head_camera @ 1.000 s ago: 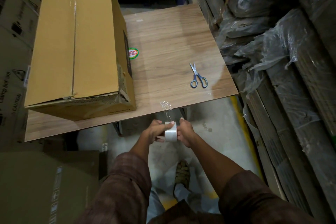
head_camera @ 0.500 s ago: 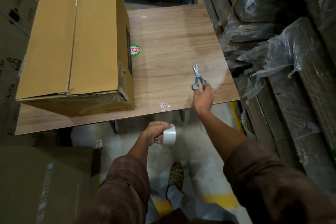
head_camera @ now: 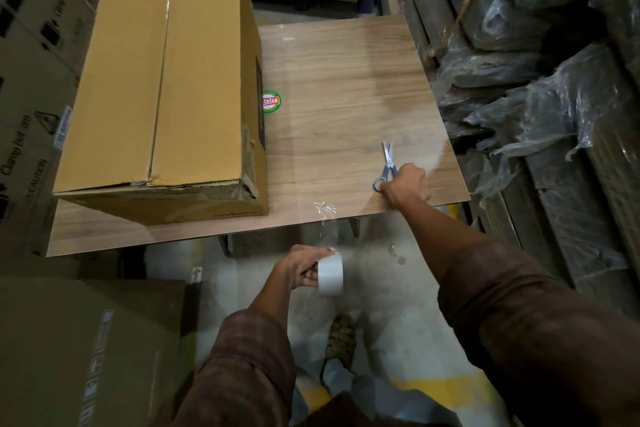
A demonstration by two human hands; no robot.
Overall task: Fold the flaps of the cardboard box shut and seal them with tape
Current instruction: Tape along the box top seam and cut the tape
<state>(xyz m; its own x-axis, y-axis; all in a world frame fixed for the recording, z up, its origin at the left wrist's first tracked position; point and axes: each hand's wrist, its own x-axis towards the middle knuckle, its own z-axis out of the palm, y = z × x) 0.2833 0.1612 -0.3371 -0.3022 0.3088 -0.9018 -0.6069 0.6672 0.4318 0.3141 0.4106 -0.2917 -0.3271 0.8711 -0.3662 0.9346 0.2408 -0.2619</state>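
Both hands are busy: the left hand is curled round a roll of clear packing tape, held below the near edge of the tabletop, while the right hand has closed its fingers over the blue handles of the scissors, whose blades lie flat on the wood and point away from the person. A strip of pulled tape runs up from the roll to the tabletop's near edge, where its crumpled end seems stuck. That strip looks thin, limp and sticky, apt to fold onto itself, so it likely wants to be kept taut and cut close to the roll; the roll itself looks light and stiff, best gripped through or around its core as it is now. Well to the left on the tabletop stands the large cardboard box, its top flaps folded down and meeting along a centre seam with a shiny band of tape running along at least the far part of it; the near end of the seam gapes a little and the near right corner looks torn. Such a box is stiff but dents at edges; the flaps are best pressed flat beside the seam while taping. A round sticker lies just beside the box, and plastic-wrapped bundles are stacked to the right.
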